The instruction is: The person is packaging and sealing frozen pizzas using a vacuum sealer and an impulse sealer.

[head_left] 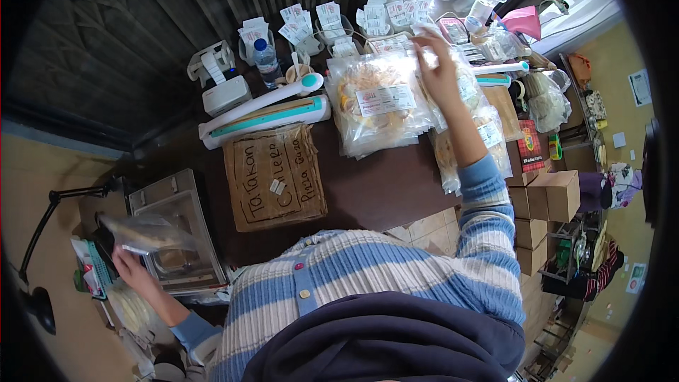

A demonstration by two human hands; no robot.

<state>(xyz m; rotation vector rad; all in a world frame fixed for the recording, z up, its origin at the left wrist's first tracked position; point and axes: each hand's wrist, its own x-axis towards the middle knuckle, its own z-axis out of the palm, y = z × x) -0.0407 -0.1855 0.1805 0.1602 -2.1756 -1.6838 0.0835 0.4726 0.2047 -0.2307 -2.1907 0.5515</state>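
Observation:
My left hand [130, 268] is at the lower left, shut on the edge of a clear plastic bag [154, 234] with something flat and tan inside. The bag is above the clear lid of a vacuum sealing machine [209, 223]. On the far side of the table, my right hand [437, 66] is raised over the right edge of a stack of labelled clear food packets [376, 132], its fingers apart and bent. Whether its fingertips touch anything cannot be told. More labelled packets [490, 140] lie under and beside my right forearm.
A flattened-looking cardboard box [276, 178] with handwriting lies on the brown table [371, 185]. Behind it are an impulse sealer [265, 119], a label printer [225, 95], a water bottle [267, 61] and tubs of labels [334, 26]. Cardboard boxes [554, 196] are stacked at the right; a black desk lamp [40, 307] stands far left.

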